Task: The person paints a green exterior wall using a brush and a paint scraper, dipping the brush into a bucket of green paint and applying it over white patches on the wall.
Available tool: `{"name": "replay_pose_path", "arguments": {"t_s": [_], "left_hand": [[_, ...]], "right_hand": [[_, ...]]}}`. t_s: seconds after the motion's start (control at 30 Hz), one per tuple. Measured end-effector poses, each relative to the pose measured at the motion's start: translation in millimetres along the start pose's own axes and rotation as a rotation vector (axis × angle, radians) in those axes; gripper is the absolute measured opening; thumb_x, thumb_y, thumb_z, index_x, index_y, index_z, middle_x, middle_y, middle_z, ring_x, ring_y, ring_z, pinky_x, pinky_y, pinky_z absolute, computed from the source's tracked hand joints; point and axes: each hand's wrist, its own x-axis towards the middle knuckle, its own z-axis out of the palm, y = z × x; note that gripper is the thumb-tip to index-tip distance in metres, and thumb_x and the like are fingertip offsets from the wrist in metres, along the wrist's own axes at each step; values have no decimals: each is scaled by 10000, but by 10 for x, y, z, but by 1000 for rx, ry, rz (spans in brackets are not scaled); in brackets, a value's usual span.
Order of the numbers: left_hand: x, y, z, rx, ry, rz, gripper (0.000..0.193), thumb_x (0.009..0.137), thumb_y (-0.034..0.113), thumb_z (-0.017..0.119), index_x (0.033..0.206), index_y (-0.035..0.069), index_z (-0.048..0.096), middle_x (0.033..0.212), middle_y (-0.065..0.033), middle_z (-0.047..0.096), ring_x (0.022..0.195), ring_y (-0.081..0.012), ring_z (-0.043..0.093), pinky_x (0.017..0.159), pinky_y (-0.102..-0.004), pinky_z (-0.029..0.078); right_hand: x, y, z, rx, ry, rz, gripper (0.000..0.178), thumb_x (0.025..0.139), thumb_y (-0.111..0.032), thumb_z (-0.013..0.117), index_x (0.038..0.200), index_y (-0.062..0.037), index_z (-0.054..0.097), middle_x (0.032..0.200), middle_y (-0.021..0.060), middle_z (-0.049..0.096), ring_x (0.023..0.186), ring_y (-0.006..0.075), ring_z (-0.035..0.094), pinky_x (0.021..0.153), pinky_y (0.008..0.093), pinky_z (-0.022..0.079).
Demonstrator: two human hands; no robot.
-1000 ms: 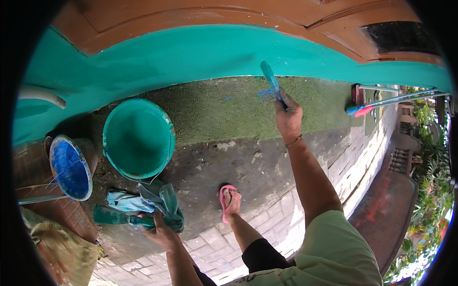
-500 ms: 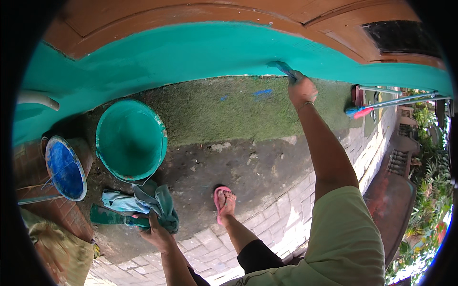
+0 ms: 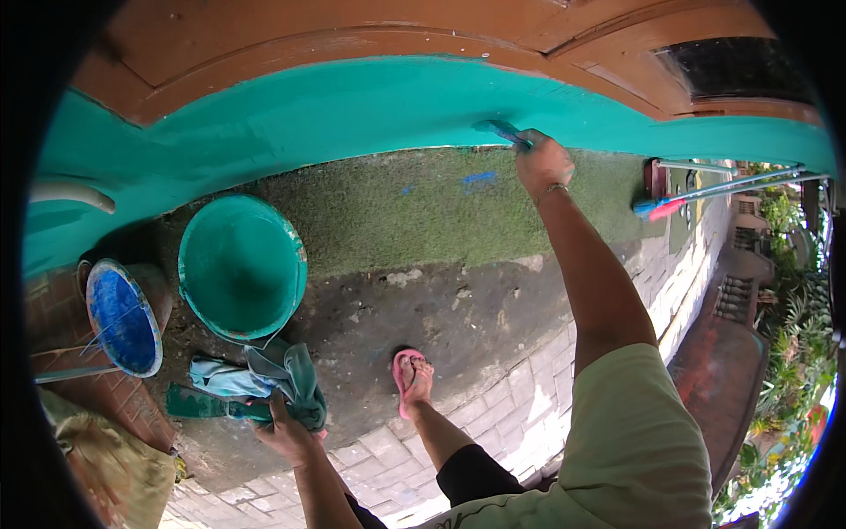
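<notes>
Paintbrush (image 3: 502,132) was what our right hand (image 3: 542,163) held, with the fingers closed tight around its handle. We had the brush pressed against the teal band of the wall (image 3: 352,110), near the bottom edge of the band. Our right arm was stretched far out to reach it.

Our left hand (image 3: 286,432) was low down by our side. Its fingers were closed on a teal rag (image 3: 295,383) that was bunched up with a lighter blue cloth (image 3: 220,377). We could also see a flat green piece (image 3: 198,404) sticking out to the left under the rag, and we could not tell what it was.

Just past the rag stood a big teal bucket (image 3: 242,264) on the dark ground. Beside it, further left, was a smaller blue bucket (image 3: 123,316), tipped toward us, with a thin wire handle.

Our foot in a pink flip-flop (image 3: 407,379) stood on the dark ground, near the pale paving bricks (image 3: 493,423). A strip of green grass mat (image 3: 397,216) ran along the bottom of the wall, with small blue marks on it. Above the teal band we saw brown wood (image 3: 352,35). Far off to the right lay a long pole with a pink and blue end (image 3: 656,208).
</notes>
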Motion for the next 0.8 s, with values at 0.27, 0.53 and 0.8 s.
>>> {"name": "replay_pose_path", "arguments": {"t_s": [0.27,0.53,0.8], "left_hand": [[-32,84,40,61,20,-17,303,826,110,675,1064,-13,535,914,-59,577,791,-165,547,713,-298,453],[40,-22,18,17,12,78,363,822,113,678,1116,-11,504,934,-70,581,823,-180,558,749,-301,461],[-6,1,74,-9,60,56,272,794,187,707,868,-66,640,828,-83,618,733,-173,557,665,-305,453]], "right_hand": [[-256,534,-356,451,267,46,211,833,-169,679,1038,-122,704,759,51,681,677,160,614,650,296,480],[-498,396,19,880,532,42,247,932,-102,562,1152,-3,512,821,22,523,711,104,453,649,280,408],[-239,-143,639,829,514,57,258,939,-106,530,1170,-16,457,977,174,606,837,277,583,758,369,463]]}}
